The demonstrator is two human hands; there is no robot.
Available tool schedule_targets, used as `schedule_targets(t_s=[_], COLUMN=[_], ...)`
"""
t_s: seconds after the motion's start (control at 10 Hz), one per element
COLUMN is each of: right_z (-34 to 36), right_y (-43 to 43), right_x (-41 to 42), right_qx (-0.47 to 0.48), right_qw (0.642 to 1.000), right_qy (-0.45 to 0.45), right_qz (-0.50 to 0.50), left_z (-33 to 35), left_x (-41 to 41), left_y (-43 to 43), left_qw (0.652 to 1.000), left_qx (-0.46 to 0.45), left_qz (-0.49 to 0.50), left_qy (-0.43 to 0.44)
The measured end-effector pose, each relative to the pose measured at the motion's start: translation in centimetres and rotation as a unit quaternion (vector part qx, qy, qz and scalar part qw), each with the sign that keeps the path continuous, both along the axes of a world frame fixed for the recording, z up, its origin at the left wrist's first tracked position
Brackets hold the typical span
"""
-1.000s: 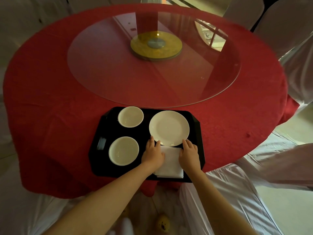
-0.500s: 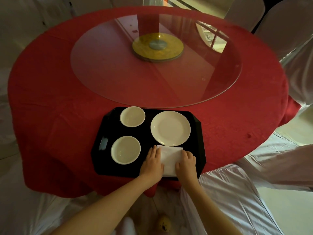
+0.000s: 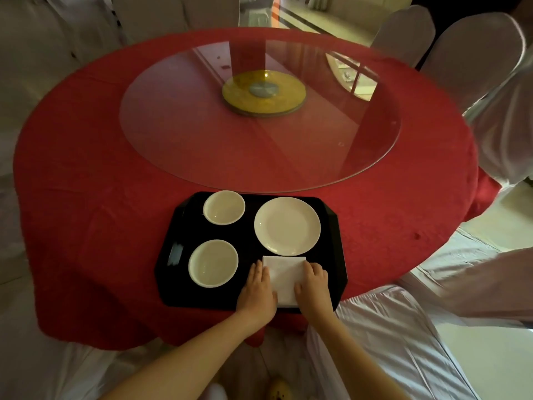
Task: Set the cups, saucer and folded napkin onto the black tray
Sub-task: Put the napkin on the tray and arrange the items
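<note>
White folded cloth napkin (image 3: pixel 284 277) is pressed flat between the left hand (image 3: pixel 257 291) and right hand (image 3: pixel 313 287), fingers (image 3: pixel 258 269) extended and laid on its side edges. It lies on the black plastic tray (image 3: pixel 336 252), just below the round white saucer (image 3: pixel 287 225). Two white cups (image 3: pixel 224 207) (image 3: pixel 213 263) are set on the tray's left half, on the red-clothed desk (image 3: pixel 86 197).

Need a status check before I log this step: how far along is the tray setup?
Nearly done. Both cups, far and near, sit on the black tray, and the saucer lies at its far right. In hand: the folded napkin lies flat on the tray just below the saucer, with the left hand and right hand pressing its side edges. Left: likely only lifting the hands away.
</note>
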State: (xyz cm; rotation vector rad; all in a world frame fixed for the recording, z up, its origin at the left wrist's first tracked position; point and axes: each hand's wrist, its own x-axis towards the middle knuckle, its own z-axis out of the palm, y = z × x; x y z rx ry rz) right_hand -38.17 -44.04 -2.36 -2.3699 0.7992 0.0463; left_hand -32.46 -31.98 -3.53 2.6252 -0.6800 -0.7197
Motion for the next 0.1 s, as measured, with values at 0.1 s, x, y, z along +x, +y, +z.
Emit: schedule_targets(t_s=[0.1], right_z=[0.55], right_y=[-0.12], right_x=[0.07], right_qx=[-0.002], right_qw=[1.0], right_qy=[-0.006], right_qz=[-0.008], left_z=[1.91], left_x=[0.77], left_y=[-0.82], left_qw=[1.0], left_qx=[-0.007], left_qz=[-0.013], left_qy=[-0.018])
